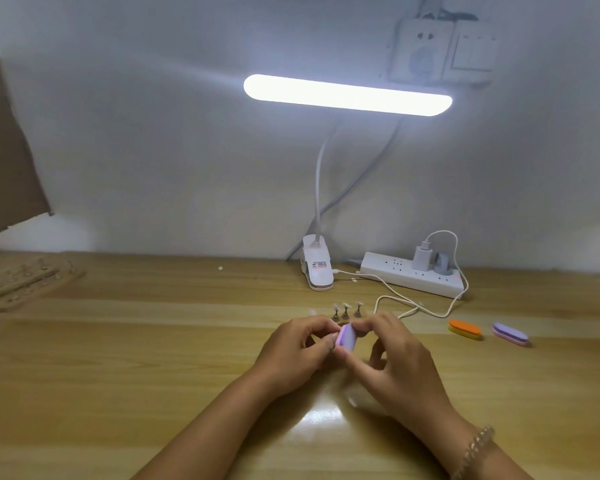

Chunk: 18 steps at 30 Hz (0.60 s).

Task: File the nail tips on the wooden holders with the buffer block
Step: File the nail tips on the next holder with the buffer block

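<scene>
Sitting just beyond the hands: three nail tip holders (345, 310), with an orange buffer (465, 329) and a purple buffer (510, 334) off right. The right hand (392, 355) pinches the lilac buffer block (347, 337) mid-table. The left hand (293, 348) curls against it, grip unclear.

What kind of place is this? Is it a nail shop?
Probably a home desk set up for nail craft: a clip-on lamp, a power strip by the wall, plus buffer blocks and little nail stands.
</scene>
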Each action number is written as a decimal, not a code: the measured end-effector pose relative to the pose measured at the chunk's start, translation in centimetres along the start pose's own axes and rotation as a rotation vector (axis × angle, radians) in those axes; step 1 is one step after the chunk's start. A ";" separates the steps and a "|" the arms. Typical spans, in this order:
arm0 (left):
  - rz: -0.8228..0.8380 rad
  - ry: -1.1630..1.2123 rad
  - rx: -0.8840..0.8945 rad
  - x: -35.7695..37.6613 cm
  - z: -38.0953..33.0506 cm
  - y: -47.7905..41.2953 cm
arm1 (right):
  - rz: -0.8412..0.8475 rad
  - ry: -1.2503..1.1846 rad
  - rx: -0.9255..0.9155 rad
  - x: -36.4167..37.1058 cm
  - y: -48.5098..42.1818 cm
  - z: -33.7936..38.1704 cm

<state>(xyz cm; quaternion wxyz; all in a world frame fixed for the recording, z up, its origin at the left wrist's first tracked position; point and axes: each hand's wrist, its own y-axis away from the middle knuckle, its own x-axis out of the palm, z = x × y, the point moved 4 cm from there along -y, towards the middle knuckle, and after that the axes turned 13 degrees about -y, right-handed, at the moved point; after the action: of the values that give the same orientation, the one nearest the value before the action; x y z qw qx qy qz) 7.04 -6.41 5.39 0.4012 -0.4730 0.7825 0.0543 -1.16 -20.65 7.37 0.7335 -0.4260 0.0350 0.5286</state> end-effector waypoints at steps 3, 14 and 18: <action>0.001 0.005 -0.013 -0.1 0.2 -0.1 | 0.028 -0.045 0.007 0.3 0.0 0.3; 0.008 -0.002 0.012 -0.2 -0.1 0.0 | -0.015 -0.054 0.089 -0.2 -0.6 -0.9; 0.010 0.008 0.020 -0.2 -0.4 0.2 | 0.021 -0.034 0.013 0.2 -0.1 -0.4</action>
<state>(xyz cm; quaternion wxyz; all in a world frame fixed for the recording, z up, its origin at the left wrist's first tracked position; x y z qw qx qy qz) 6.73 -6.30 5.74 0.4025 -0.4654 0.7869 0.0467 -0.86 -20.80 7.04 0.7311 -0.4116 0.0307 0.5432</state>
